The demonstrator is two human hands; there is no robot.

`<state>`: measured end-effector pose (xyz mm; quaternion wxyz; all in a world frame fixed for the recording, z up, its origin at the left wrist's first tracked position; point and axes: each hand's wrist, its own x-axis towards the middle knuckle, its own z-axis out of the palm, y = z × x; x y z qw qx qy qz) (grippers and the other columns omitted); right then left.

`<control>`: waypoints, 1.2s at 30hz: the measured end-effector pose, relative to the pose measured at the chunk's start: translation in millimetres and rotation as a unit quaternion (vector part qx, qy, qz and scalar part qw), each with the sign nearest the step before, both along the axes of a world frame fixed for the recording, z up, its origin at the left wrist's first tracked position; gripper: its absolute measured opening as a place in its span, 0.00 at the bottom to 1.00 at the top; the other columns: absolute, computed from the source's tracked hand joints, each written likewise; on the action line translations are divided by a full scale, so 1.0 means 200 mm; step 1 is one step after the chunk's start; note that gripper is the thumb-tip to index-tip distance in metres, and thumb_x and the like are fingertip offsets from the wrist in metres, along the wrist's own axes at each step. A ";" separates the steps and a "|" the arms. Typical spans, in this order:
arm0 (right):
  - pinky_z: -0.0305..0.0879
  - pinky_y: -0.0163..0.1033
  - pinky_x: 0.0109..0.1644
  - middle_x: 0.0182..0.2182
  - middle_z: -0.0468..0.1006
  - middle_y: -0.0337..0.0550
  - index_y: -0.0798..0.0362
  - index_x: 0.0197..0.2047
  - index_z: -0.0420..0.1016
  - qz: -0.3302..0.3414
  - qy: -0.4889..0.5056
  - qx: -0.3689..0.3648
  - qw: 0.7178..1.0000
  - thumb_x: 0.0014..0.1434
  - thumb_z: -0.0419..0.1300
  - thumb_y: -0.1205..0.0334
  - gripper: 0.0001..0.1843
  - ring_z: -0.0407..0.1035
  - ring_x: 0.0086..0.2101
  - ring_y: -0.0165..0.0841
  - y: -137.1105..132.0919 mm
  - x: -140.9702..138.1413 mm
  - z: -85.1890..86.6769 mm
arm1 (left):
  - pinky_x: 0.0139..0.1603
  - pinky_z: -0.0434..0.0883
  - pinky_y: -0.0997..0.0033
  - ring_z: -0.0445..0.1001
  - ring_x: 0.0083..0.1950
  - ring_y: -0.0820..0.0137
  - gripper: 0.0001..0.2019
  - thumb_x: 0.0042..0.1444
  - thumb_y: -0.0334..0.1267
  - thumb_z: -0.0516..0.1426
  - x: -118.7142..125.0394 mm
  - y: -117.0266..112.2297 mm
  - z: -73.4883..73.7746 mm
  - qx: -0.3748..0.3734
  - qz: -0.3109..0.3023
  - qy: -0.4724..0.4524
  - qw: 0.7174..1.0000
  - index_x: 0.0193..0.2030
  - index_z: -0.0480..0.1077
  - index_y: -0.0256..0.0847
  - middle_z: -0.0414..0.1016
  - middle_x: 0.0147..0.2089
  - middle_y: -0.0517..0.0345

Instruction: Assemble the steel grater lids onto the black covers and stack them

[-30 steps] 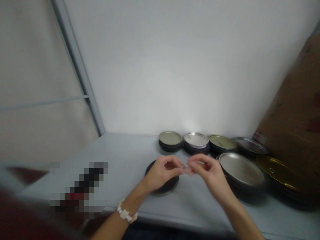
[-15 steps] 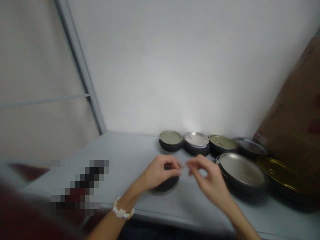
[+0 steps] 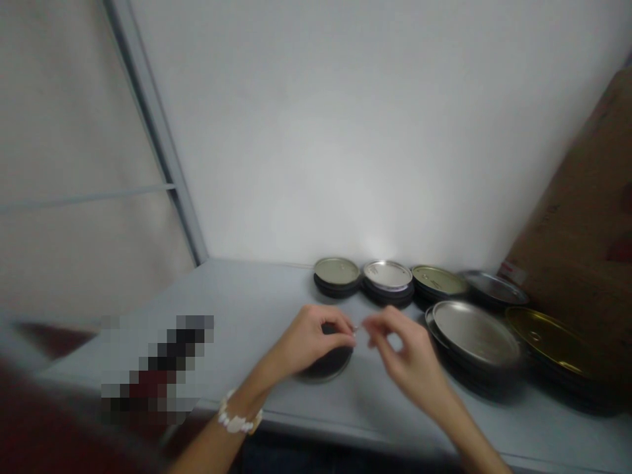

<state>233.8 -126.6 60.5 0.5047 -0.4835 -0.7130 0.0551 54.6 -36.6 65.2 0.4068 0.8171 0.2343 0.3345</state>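
Observation:
My left hand [image 3: 316, 336] is closed in a pinch on a small shiny metal piece [image 3: 355, 328], too blurred to tell its kind. A white beaded bracelet [image 3: 236, 419] circles that wrist. Facing it, my right hand [image 3: 402, 342] also pinches, its fingertips close to the piece; what they hold, if anything, cannot be made out. Below my left hand lies a dark round lid [image 3: 326, 367] with a metal rim, partly covered by that hand. To the right of my right hand stands a stack topped by a silver can lid [image 3: 474, 334].
Along the wall [image 3: 306, 131] stand stacks of lids: pale gold [image 3: 337, 270], bright silver [image 3: 388, 275], greenish gold [image 3: 438, 280] and grey [image 3: 496, 288]. A yellow-gold lid [image 3: 548, 339] tops the stack by the cardboard box [image 3: 587, 217]. The tabletop [image 3: 237, 309] is light grey; a pixelated patch [image 3: 158, 368] hides part of its left.
The hands keep nearly the same pose, with slight finger motion. The small metal piece shows more clearly at my left fingertips. The view has shifted very slightly.

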 end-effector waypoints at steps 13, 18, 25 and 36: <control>0.63 0.33 0.33 0.27 0.73 0.38 0.51 0.36 0.74 0.004 0.019 -0.028 0.999 0.66 0.55 0.68 0.08 0.70 0.28 0.31 0.00 -0.01 -0.02 | 0.48 0.69 0.72 0.79 0.42 0.68 0.06 0.59 0.34 0.61 -0.03 0.02 0.02 0.072 0.022 0.080 0.994 0.37 0.82 0.42 0.83 0.39 0.58; 0.64 0.34 0.34 0.27 0.73 0.39 0.52 0.37 0.75 0.018 0.005 -0.031 0.999 0.67 0.54 0.68 0.09 0.70 0.29 0.31 0.00 -0.01 -0.03 | 0.46 0.69 0.70 0.78 0.41 0.65 0.07 0.59 0.35 0.61 0.00 0.02 -0.01 0.093 0.074 0.097 0.988 0.35 0.82 0.40 0.83 0.37 0.54; 0.65 0.33 0.30 0.29 0.74 0.40 0.51 0.36 0.74 0.008 0.054 -0.066 0.996 0.67 0.55 0.64 0.08 0.72 0.29 0.32 0.02 0.02 -0.02 | 0.50 0.69 0.71 0.78 0.44 0.67 0.03 0.56 0.33 0.63 -0.02 0.00 0.02 0.051 -0.050 0.061 0.996 0.32 0.79 0.39 0.82 0.44 0.54; 0.63 0.34 0.34 0.27 0.73 0.39 0.52 0.36 0.73 0.012 0.000 -0.019 1.000 0.66 0.53 0.70 0.09 0.70 0.29 0.31 0.00 -0.03 -0.01 | 0.46 0.69 0.71 0.78 0.41 0.65 0.07 0.59 0.37 0.62 0.02 0.02 -0.03 0.058 0.058 0.069 0.994 0.34 0.81 0.39 0.83 0.37 0.54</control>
